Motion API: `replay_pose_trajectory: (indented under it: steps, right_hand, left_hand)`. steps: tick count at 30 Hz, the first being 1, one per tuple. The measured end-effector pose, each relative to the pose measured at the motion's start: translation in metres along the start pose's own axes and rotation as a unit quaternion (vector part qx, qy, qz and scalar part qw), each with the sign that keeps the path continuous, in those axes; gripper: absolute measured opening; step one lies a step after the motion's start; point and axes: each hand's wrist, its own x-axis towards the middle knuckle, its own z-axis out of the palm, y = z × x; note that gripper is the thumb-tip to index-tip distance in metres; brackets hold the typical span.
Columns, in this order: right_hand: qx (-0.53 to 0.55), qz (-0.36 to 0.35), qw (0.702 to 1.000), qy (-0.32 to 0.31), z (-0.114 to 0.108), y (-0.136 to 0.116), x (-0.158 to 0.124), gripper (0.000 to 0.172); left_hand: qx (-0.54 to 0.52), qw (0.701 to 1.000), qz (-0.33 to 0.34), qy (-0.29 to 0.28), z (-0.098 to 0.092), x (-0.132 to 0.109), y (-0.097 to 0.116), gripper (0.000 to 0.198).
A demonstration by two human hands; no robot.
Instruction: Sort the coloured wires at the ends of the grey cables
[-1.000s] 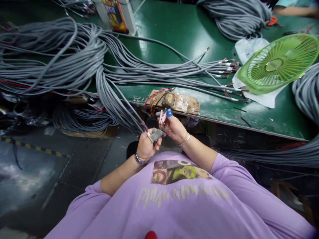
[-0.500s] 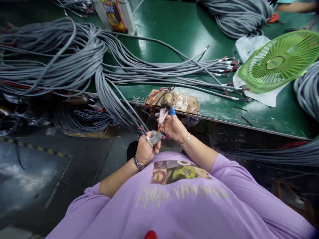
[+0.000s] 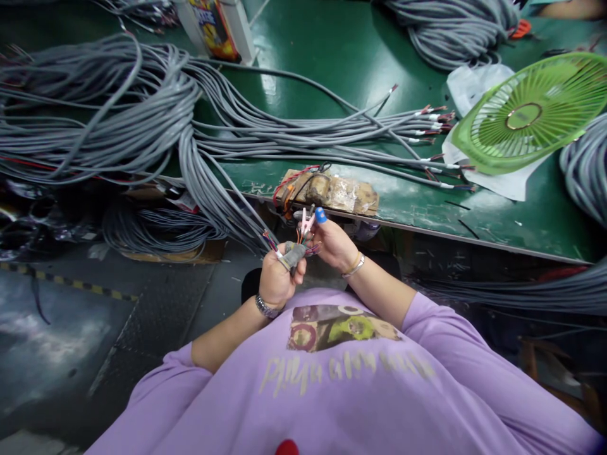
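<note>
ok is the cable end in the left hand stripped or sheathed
Stripped: thin coloured wires fan out of the grey cable end in the left hand, beside the pink clip in the right hand.

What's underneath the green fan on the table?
White plastic sheeting sticks out from under the green fan on the table; whatever lies beneath its middle is covered.

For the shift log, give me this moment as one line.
left hand: grips grey cable end, coloured wires fanned | right hand: pink clip at the wires | table: cable bundles, green fan
</note>
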Motion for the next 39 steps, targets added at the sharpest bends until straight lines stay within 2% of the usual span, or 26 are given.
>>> replay_pose_trajectory:
  steps: [4,10,17,20,25,32,39]
  right_hand:
    - [0.022,0.012,1.000,0.015,0.002,0.001,0.004,0.044]
    - [0.044,-0.011,0.999,0.020,0.001,0.005,0.007,0.043]
    - [0.040,0.051,0.998,-0.006,-0.006,0.001,0.004,0.053]
    - [0.027,0.060,0.997,-0.026,-0.006,-0.005,0.002,0.049]
    - [-0.003,0.004,1.000,-0.011,-0.007,-0.007,0.001,0.031]
    - [-0.035,-0.040,0.998,-0.027,-0.008,0.000,0.001,0.045]
    - [-0.047,-0.051,0.998,-0.005,-0.003,-0.002,-0.002,0.042]
  left_hand:
    - [0.001,1.000,-0.005,0.006,0.001,0.001,-0.002,0.031]
    - [0.008,1.000,-0.004,0.008,0.000,0.001,-0.006,0.030]
    - [0.015,1.000,0.014,0.012,-0.003,-0.008,-0.005,0.031]
    - [0.010,0.999,0.030,0.015,-0.004,-0.010,-0.004,0.032]
    - [-0.012,0.999,0.031,0.026,-0.001,-0.007,-0.001,0.030]
    - [-0.014,0.999,0.021,0.030,0.004,0.002,0.001,0.033]
    - [-0.014,0.999,0.016,0.035,0.005,0.000,0.002,0.032]
